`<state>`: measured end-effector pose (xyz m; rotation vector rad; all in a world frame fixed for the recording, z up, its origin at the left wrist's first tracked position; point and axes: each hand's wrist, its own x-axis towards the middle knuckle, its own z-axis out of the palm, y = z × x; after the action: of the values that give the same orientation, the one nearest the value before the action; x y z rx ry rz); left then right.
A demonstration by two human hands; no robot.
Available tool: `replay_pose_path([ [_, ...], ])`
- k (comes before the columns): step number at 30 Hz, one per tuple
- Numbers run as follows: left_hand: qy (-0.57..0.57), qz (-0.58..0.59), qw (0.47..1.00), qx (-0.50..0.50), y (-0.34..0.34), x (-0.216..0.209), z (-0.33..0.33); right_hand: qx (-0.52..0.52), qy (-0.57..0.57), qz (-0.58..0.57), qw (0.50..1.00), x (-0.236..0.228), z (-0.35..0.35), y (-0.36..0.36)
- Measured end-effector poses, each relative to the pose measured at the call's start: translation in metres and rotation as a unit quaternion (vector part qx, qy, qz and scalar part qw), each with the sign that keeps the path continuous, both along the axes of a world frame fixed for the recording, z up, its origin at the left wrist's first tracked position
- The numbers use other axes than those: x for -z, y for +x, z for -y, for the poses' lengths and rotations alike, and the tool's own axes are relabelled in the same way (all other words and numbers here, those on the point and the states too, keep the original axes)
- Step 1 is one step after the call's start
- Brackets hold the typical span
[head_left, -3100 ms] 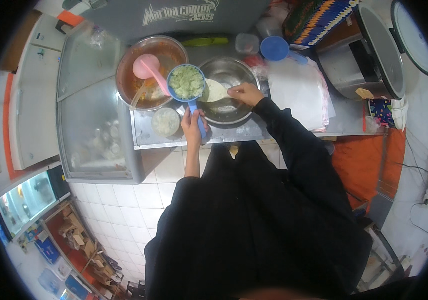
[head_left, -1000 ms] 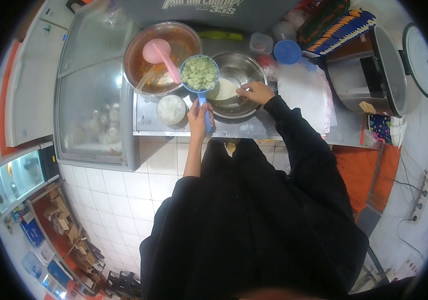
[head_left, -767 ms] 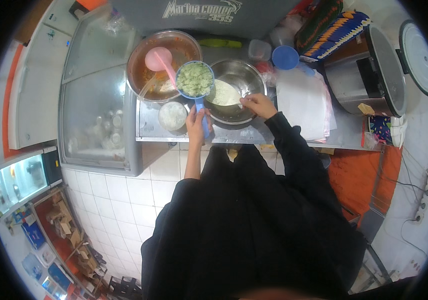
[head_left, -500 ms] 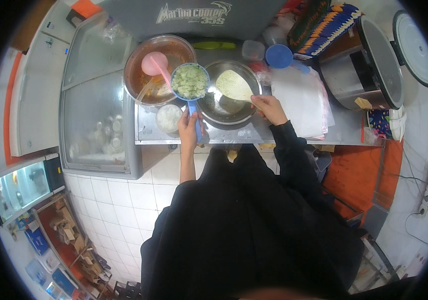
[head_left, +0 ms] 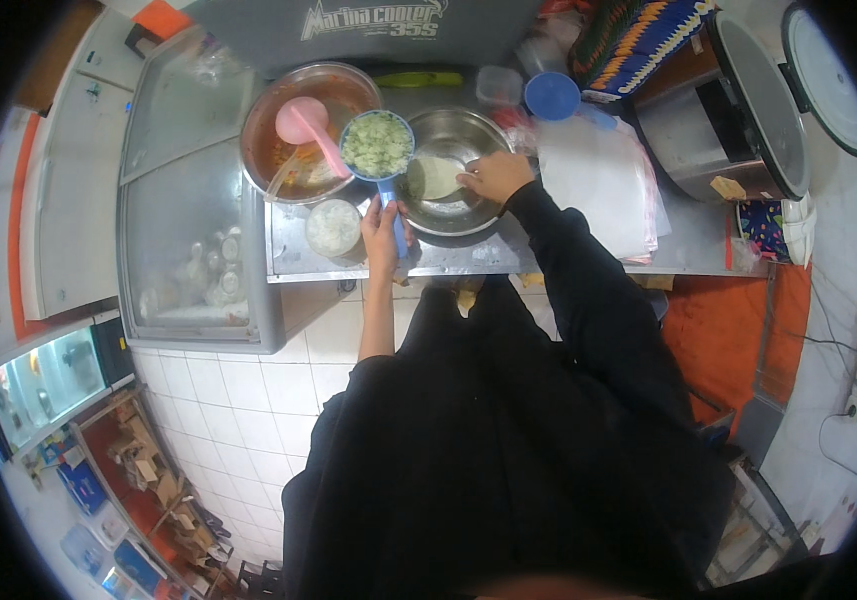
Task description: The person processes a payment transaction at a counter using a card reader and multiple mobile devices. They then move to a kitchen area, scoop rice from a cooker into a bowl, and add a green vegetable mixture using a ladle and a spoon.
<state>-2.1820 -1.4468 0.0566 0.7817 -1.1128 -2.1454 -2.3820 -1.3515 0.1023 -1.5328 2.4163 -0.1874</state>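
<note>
My left hand (head_left: 383, 230) is closed round the handle of a blue plastic dipper (head_left: 388, 187), heaped with pale green rice (head_left: 377, 143). In my right hand (head_left: 501, 177) is a pale rice paddle (head_left: 435, 178), its blade tilted down inside a steel bowl (head_left: 479, 222) with little visible in it. The dipper sits at that bowl's left rim. Left of it stands a larger steel bowl (head_left: 257, 160) with reddish food residue, a pink ladle (head_left: 301, 122) and a clear utensil. A round tub of white contents (head_left: 333, 228) is beside my left hand.
White paper sheets (head_left: 599, 190) are stacked on the steel counter to the right, before an open rice cooker (head_left: 694, 130). Behind the bowls are a blue round lid (head_left: 552, 96), a clear container (head_left: 499, 86) and a green long object (head_left: 419, 79). A glass-topped freezer (head_left: 189, 230) stands left.
My right hand has moved left and slightly up, bringing the paddle from above the bowl's right side down into its left part. The dipper stays in my left hand.
</note>
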Motion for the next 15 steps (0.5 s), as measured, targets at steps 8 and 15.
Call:
replay_pose_path([
  [8,-0.002,-0.016,1.000,-0.012,0.000,-0.001,-0.002,-0.021,-0.057,0.073,0.995,0.014,-0.004,-0.001],
  [15,0.002,-0.006,1.000,-0.026,0.000,-0.016,-0.008,0.087,-0.120,0.163,0.975,0.008,-0.022,-0.003],
])
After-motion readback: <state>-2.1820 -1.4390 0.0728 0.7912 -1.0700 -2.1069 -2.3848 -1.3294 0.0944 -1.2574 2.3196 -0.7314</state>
